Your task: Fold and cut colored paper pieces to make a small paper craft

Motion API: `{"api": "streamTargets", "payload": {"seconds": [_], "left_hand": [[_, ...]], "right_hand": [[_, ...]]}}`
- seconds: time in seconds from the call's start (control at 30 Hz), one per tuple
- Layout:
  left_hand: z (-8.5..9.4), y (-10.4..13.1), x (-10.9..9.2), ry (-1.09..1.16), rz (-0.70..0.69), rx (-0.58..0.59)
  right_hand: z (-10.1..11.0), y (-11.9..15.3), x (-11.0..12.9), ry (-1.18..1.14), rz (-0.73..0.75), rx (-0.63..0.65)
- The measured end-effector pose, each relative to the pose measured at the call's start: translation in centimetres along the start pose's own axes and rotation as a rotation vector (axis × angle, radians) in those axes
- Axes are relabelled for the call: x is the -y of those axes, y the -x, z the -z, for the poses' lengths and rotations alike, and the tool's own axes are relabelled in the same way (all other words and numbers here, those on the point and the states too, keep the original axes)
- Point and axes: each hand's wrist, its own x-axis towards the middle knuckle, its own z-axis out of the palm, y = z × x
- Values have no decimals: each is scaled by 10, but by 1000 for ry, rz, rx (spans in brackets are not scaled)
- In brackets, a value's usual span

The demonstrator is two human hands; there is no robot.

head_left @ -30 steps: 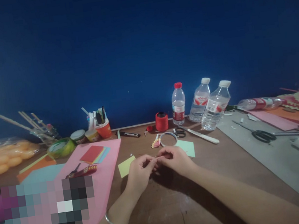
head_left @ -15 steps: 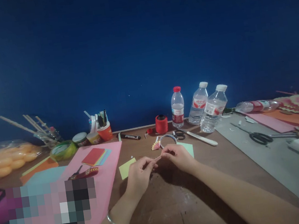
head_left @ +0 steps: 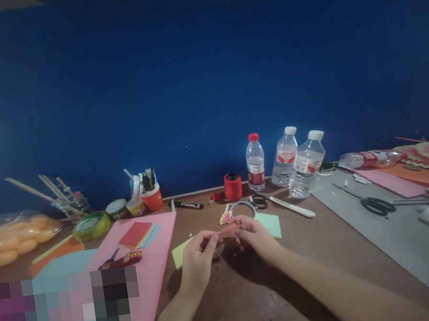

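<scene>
A narrow pinkish-red strip, looking like folded paper (head_left: 227,230), spans the space between my hands. My left hand (head_left: 200,259) pinches its left end, and a silver bangle circles that wrist. The right end is held by the fingers of my right hand (head_left: 257,238). Just beyond the hands lie a small pleated fan in pink and yellow (head_left: 225,217) and a tape roll (head_left: 243,210). A yellow-green sheet (head_left: 181,253) is partly behind my left hand; a pale green sheet (head_left: 270,223) lies beside my right hand.
Bottles (head_left: 255,163) stand near the blue wall beside a red spool (head_left: 233,187). A white stick (head_left: 292,207) and scissors (head_left: 258,201) lie right of centre. Pink sheets (head_left: 157,247) cover the left; a grey mat (head_left: 370,235) with scissors (head_left: 378,206) is at right.
The view has tipped up slightly, so the table sits lower. The strip between my hands now shows a wider pinkish-red face, and the fingers of my right hand have shifted along it.
</scene>
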Motion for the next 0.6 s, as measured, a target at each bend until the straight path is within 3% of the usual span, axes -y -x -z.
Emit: {"api": "streamTargets", "payload": {"seconds": [0.1,0.3,0.6], "left_hand": [[0,1,1,-12,-41,14],[-1,3,0,-74,-102,108],[-2,2,0,-68,-38,131]], "right_hand": [[-12,7,2,-44,41,29],[-15,10,5,-95,67,-104],[-15,6,0,-154,78,-108]]}}
